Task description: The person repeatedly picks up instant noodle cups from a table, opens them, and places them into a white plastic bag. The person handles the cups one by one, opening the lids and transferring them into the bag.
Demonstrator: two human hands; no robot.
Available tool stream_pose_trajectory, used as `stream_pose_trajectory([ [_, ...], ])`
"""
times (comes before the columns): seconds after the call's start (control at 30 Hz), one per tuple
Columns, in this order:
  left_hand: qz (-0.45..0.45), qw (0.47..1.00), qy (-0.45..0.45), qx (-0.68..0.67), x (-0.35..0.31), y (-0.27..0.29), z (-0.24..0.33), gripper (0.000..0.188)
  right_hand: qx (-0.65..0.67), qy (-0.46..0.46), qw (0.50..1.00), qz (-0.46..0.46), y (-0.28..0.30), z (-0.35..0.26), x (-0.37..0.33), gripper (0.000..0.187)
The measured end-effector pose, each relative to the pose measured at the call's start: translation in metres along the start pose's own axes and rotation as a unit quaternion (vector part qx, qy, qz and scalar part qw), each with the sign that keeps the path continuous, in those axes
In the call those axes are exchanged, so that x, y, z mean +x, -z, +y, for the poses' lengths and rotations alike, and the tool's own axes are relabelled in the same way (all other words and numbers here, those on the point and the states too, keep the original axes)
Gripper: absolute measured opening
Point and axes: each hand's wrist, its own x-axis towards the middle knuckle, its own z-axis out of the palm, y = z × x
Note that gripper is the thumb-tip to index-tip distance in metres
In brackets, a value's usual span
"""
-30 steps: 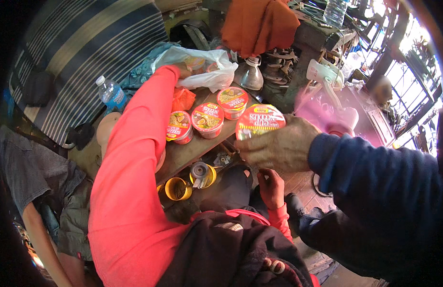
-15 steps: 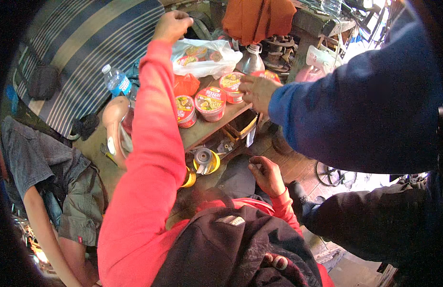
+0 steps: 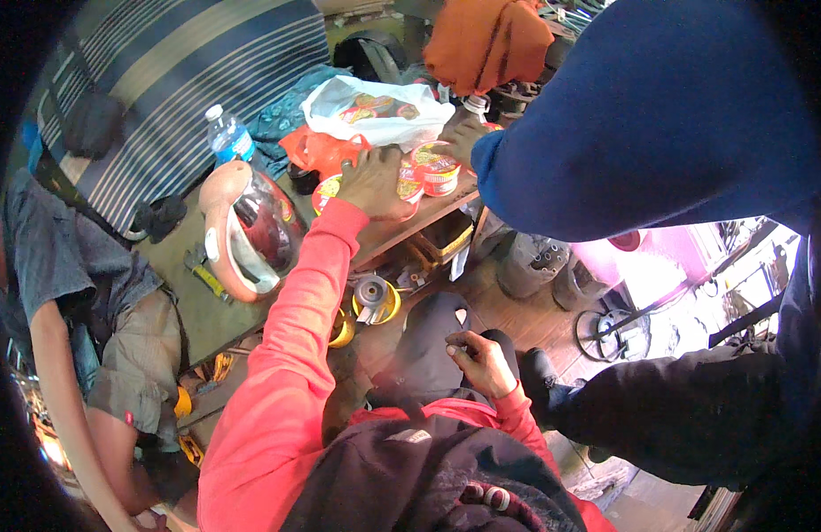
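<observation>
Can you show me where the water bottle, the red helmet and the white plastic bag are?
water bottle (image 3: 228, 139), head view, on its blue label.
red helmet (image 3: 261, 223), head view, on its shiny dark visor.
white plastic bag (image 3: 375, 111), head view, on its crumpled middle.

Instant noodle cups (image 3: 435, 170): glossy printed foil lids over smooth plastic walls. Worktop (image 3: 401, 232): bare wood plank, matt, worn. Bag (image 3: 375, 108), at 12 o'clock from the cups: thin white plastic film, crinkled, slightly shiny. Helmet (image 3: 251, 230), at 9 o'clock: hard glossy shell, dark red with pale trim. Water bottle (image 3: 228, 135): clear smooth plastic. Sleeve (image 3: 286, 355) over the cups: matt red knit cloth.
</observation>
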Motion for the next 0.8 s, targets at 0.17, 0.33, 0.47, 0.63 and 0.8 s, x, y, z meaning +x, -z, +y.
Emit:
stream_pose_trajectory([
  [0.17, 0.174, 0.976, -0.044, -0.125, -0.048, 0.034, 0.013, 0.079, 0.064, 0.029, 0.996, 0.051, -0.002, -0.015, -0.009, 0.024],
  [0.33, 0.058, 0.927, -0.155, -0.336, -0.128, -0.004, 0.054, 0.082, 0.202, 0.135, 0.966, 0.084, 0.003, -0.021, -0.021, 0.077],
  [0.47, -0.025, 0.918, -0.093, -0.384, -0.173, -0.075, 0.091, 0.088, 0.161, 0.151, 0.973, 0.069, -0.004, -0.012, -0.029, 0.104],
  [0.63, -0.105, 0.781, -0.066, -0.612, -0.204, -0.132, 0.094, 0.084, 0.368, 0.084, 0.924, 0.06, -0.007, 0.005, -0.046, 0.081],
  [0.8, -0.143, 0.702, -0.037, -0.697, -0.207, -0.164, 0.093, 0.086, 0.354, 0.041, 0.933, 0.056, -0.003, 0.017, -0.051, 0.051],
])
